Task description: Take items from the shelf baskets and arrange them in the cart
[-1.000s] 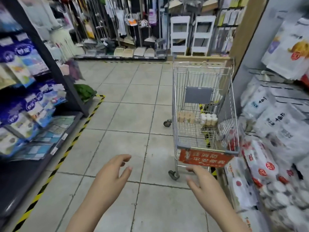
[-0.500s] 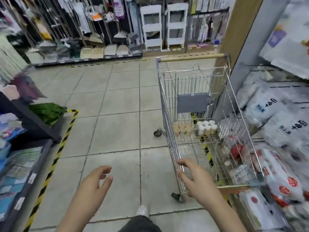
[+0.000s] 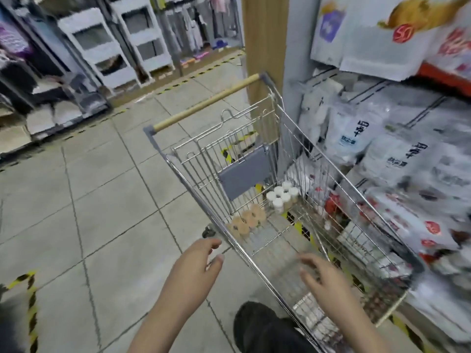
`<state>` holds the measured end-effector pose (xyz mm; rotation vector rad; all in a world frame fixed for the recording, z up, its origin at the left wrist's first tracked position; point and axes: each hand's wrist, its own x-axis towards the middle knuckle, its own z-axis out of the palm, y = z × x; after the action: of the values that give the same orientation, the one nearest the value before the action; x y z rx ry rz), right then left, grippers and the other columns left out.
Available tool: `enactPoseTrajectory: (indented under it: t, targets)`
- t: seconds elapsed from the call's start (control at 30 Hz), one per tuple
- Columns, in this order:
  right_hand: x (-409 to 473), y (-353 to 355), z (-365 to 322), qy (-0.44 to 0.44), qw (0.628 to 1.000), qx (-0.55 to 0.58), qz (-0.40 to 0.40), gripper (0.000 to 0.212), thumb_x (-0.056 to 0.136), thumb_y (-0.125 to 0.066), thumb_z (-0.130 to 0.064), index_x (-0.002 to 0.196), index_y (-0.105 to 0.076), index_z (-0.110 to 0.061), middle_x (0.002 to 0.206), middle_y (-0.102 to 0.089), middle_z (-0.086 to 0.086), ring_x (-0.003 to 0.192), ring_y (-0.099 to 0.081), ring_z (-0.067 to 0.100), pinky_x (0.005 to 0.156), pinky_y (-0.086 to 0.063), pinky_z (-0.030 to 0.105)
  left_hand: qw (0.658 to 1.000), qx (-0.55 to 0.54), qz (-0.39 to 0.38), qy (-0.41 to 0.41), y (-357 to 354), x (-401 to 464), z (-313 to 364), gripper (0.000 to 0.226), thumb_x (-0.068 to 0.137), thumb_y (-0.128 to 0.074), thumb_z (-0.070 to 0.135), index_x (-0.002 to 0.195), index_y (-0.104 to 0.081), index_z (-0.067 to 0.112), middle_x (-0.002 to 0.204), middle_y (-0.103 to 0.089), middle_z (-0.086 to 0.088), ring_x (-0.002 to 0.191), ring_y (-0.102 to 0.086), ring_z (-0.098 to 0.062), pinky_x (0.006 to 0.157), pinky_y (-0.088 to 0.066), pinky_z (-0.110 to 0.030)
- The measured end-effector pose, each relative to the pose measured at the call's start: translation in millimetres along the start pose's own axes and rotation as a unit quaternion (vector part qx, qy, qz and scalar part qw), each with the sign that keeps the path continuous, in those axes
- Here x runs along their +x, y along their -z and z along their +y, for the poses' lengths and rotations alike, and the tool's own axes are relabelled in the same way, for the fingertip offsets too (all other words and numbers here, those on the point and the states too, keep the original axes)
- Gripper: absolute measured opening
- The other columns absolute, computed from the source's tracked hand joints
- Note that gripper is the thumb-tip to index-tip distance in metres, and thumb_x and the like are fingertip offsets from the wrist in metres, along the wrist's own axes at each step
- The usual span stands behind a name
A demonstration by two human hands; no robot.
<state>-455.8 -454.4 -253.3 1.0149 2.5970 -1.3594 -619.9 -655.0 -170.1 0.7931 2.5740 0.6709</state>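
"50" (red badge) — upper package (image 3: 397, 34).

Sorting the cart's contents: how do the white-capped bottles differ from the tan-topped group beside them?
The white-capped bottles have white tops and stand nearer the grey flap; the tan-topped items have beige tops and sit against the cart's left wall, closer to the person. Both are upright clusters on the cart floor.

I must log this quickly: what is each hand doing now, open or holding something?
Left hand: open, holding nothing, beside the cart.
Right hand: open, holding nothing, fingers spread over the cart basket.
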Motion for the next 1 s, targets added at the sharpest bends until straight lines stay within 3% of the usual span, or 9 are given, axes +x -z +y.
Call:
enactPoseTrajectory:
  t: [0.27, 0.37, 0.53, 0.73, 0.87, 0.93, 1.0]
  targets:
    - [97, -7, -26, -0.072, 0.997, -0.016, 0.034, 0.032, 0.094, -0.055, -0.026, 0.125, -0.058, -0.02, 0.126, -0.06, -0.003, 0.113, -0.057, 0.014, 0.096, -0.044, 0.029, 0.993, 0.035, -0.092, -0.065, 21, 112, -17, 0.025, 0.096, -0.05, 0.032, 0.121, -0.051, 0.036, 0.116, -0.051, 0.021, 0.11, -0.051, -0.002, 0.088, -0.04, -0.019]
    - [123, -18, -38, -0.077, 0.997, -0.015, 0.024, 0.031, 0.094, -0.053, -0.026, 0.124, -0.058, -0.02, 0.125, -0.061, -0.003, 0.112, -0.056, 0.012, 0.094, -0.043, 0.027, 0.992, 0.031, -0.106, -0.065, 30, 143, -32, 0.021, 0.094, -0.055, 0.027, 0.109, -0.049, 0.042, 0.11, -0.054, 0.019, 0.101, -0.052, -0.001, 0.083, -0.039, -0.019]
    - [166, -43, -36, -0.139, 0.99, 0.026, 0.021, 0.03, 0.095, -0.053, -0.028, 0.124, -0.057, -0.021, 0.123, -0.06, -0.003, 0.109, -0.056, 0.011, 0.086, -0.039, 0.019, 0.984, 0.056, -0.144, -0.094, 24, 226, -56, 0.019, 0.092, -0.058, 0.026, 0.111, -0.059, 0.031, 0.102, -0.059, 0.018, 0.093, -0.058, -0.004, 0.075, -0.043, -0.023]
    - [216, -74, -18, -0.26, 0.962, 0.081, 0.038, 0.025, 0.095, -0.054, -0.027, 0.119, -0.058, -0.021, 0.118, -0.063, -0.005, 0.106, -0.059, 0.01, 0.089, -0.045, 0.024, 0.947, 0.107, -0.252, -0.17, -47, 344, -55, 0.031, 0.093, -0.055, 0.023, 0.123, -0.058, 0.022, 0.115, -0.064, 0.004, 0.104, -0.059, -0.013, 0.079, -0.041, -0.023]
    - [269, -97, 4, -0.3, 0.945, 0.116, 0.051, 0.024, 0.096, -0.054, -0.027, 0.118, -0.058, -0.018, 0.112, -0.063, -0.005, 0.101, -0.059, 0.01, 0.081, -0.044, 0.02, 0.919, 0.143, -0.313, -0.195, -115, 410, -59, 0.027, 0.093, -0.051, 0.02, 0.12, -0.057, 0.017, 0.116, -0.064, 0.0, 0.103, -0.06, -0.017, 0.081, -0.047, -0.03]
    - [290, -105, 14, -0.318, 0.937, 0.132, 0.063, 0.027, 0.096, -0.054, -0.028, 0.122, -0.055, -0.018, 0.108, -0.06, -0.007, 0.089, -0.057, 0.005, 0.068, -0.039, 0.01, 0.905, 0.165, -0.334, -0.206, -143, 430, -62, 0.024, 0.093, -0.05, 0.016, 0.116, -0.057, 0.012, 0.113, -0.064, -0.004, 0.101, -0.06, -0.021, 0.08, -0.047, -0.032]
    - [314, -117, 32, -0.345, 0.922, 0.157, 0.076, 0.031, 0.096, -0.054, -0.028, 0.125, -0.052, -0.018, 0.113, -0.06, -0.005, 0.083, -0.054, 0.005, 0.06, -0.035, 0.012, 0.892, 0.184, -0.355, -0.21, -179, 449, -70, 0.021, 0.092, -0.05, 0.013, 0.111, -0.056, 0.008, 0.111, -0.062, -0.007, 0.099, -0.059, -0.023, 0.078, -0.045, -0.032]
